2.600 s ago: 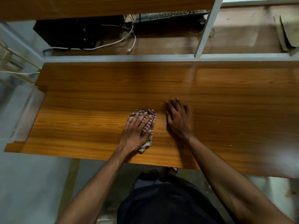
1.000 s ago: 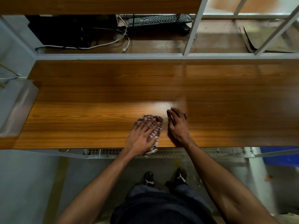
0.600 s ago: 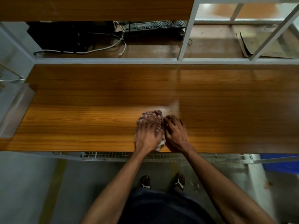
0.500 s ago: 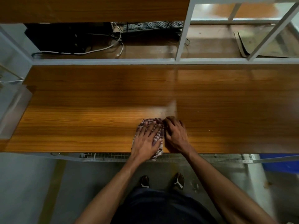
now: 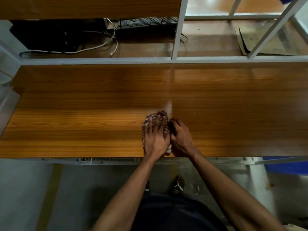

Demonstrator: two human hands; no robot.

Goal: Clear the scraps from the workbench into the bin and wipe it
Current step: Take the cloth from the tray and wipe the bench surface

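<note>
A checked cloth (image 5: 163,114) lies on the wooden workbench (image 5: 83,122) near its front edge. My left hand (image 5: 155,137) presses flat on the cloth with fingers spread. My right hand (image 5: 181,137) sits right beside it, touching the left hand, its fingers curled in against the cloth's right edge. The fingertips are hidden where they meet the cloth. A white corner of the cloth (image 5: 168,150) shows between my wrists. Tiny pale specks (image 5: 194,113) lie on the wood to the right.
A blue bin (image 5: 283,166) stands under the bench at the right. Behind the bench, a white metal frame (image 5: 177,39) fences a lower shelf with a keyboard (image 5: 146,22), cables (image 5: 93,49) and cardboard (image 5: 260,42). My feet (image 5: 179,184) stand on the concrete floor.
My left hand slid the cloth right until it met my right hand. My right hand's fingers went from flat on the wood to curled against the cloth.
</note>
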